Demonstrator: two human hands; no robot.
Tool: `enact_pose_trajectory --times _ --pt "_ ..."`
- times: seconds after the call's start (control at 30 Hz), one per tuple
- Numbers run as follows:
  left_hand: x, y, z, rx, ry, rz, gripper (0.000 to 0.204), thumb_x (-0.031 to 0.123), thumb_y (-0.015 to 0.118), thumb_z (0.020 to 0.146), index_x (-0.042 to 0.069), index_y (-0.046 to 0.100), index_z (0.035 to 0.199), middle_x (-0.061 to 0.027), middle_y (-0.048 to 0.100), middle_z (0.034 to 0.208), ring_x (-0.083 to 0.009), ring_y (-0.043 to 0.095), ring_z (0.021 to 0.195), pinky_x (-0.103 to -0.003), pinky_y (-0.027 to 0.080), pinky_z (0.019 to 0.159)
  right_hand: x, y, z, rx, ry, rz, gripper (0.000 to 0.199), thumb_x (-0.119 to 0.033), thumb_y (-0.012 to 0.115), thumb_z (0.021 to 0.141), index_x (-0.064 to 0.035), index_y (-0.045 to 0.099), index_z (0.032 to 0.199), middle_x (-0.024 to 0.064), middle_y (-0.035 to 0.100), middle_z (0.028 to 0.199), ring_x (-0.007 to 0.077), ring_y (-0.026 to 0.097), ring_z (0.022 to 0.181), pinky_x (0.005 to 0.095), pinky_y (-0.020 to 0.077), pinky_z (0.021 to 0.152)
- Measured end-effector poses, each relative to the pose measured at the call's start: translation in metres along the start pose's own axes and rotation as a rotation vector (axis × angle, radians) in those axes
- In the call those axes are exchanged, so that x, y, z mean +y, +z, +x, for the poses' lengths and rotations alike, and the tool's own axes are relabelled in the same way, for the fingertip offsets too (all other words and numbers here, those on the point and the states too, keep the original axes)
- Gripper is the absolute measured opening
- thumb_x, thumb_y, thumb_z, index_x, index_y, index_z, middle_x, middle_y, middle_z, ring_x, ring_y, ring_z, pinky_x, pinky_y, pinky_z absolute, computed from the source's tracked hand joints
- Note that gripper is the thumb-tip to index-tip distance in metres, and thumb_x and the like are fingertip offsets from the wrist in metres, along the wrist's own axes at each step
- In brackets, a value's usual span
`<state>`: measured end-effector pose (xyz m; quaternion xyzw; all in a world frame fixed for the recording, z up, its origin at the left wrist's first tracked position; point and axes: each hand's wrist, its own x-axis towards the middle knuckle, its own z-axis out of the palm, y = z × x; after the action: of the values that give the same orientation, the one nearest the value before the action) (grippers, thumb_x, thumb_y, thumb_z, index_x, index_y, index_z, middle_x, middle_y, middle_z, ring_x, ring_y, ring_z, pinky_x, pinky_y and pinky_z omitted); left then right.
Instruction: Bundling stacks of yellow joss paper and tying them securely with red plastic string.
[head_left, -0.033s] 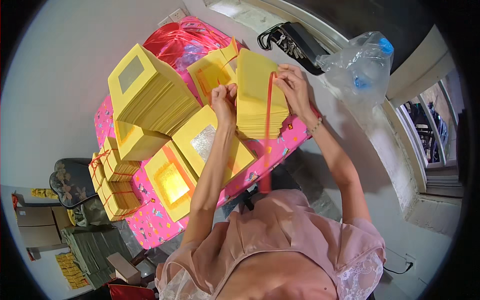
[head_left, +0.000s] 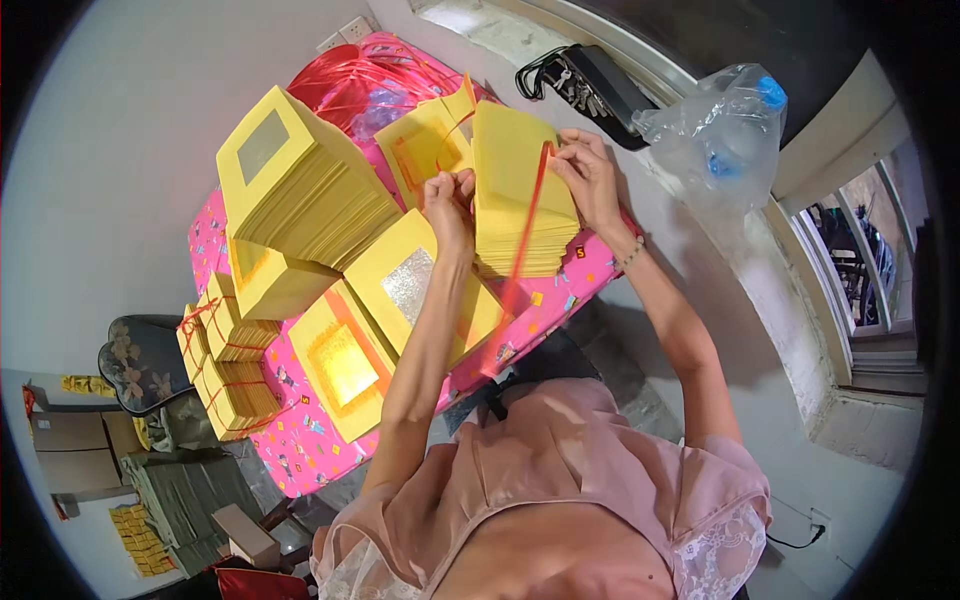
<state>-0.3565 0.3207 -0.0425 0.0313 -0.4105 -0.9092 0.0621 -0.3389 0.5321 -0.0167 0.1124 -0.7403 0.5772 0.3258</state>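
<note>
A stack of yellow paper sheets [head_left: 515, 150] stands tilted on the table between my two hands. At its right edge my right hand [head_left: 590, 180] is closed, pinching a red ribbon [head_left: 530, 215] by its upper part. The ribbon's long tail hangs slantwise across the stack's face, past the table's front edge, and is blurred low down. My left hand [head_left: 447, 205] is closed at the stack's left side, with a short red end poking out above its fingertips. Whether the ribbon runs behind the stack is hidden.
Left of my left hand rise a tall yellow paper stack [head_left: 330, 190] and lower stacks with foil squares [head_left: 345, 370]. Bundles tied in red [head_left: 235, 380] sit at the pink tablecloth's [head_left: 290, 470] left end. Red ribbon coils [head_left: 330, 85] lie behind. Keys [head_left: 575, 90] and a plastic bag [head_left: 715, 135] are on the ledge.
The ribbon's hanging tail has swung left toward my left forearm. Both hands stay nearly where they were.
</note>
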Motion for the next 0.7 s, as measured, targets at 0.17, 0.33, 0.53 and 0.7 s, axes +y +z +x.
enact_pose_trajectory --times 0.17,0.33,0.53,0.7 --pt "-0.009 0.005 -0.024 0.081 0.056 -0.116 0.013 0.02 0.052 0.103 0.008 0.051 0.099 -0.014 0.067 0.098 -0.0205 0.066 0.086 -0.034 0.053 0.081 0.007 -0.011 0.003 -0.152 0.22 0.323 0.01 -0.006 0.072 0.088 0.002 0.066 0.091 0.0077 0.059 0.117 0.0152 0.058 0.107 0.0287 0.0456 0.097" --pt "-0.015 0.019 -0.052 0.065 0.084 -0.127 0.013 0.02 0.053 0.103 0.007 0.053 0.099 -0.0126 0.067 0.099 -0.0193 0.066 0.087 -0.034 0.053 0.084 0.01 -0.031 0.029 -0.415 0.221 0.354 0.006 -0.003 0.069 0.09 0.0018 0.067 0.092 0.0093 0.061 0.117 0.0154 0.058 0.111 0.0288 0.0463 0.098" --pt "0.001 0.024 -0.079 0.065 0.021 0.007 0.012 0.015 0.054 0.102 0.004 0.059 0.099 -0.0091 0.067 0.097 -0.0182 0.065 0.091 -0.03 0.053 0.084 0.001 -0.044 0.035 -0.553 0.271 0.303 0.008 -0.006 0.068 0.092 0.0013 0.066 0.096 0.0105 0.061 0.118 0.0155 0.058 0.113 0.0298 0.0467 0.1" --pt "0.027 0.039 -0.072 0.063 0.363 0.329 0.017 0.018 0.061 0.1 0.003 0.065 0.092 -0.0019 0.064 0.089 -0.0066 0.055 0.079 -0.023 0.045 0.071 -0.017 -0.043 0.042 -0.599 0.297 0.242 0.009 -0.004 0.065 0.093 0.0012 0.065 0.1 0.0095 0.063 0.118 0.0147 0.058 0.113 0.0283 0.0473 0.098"
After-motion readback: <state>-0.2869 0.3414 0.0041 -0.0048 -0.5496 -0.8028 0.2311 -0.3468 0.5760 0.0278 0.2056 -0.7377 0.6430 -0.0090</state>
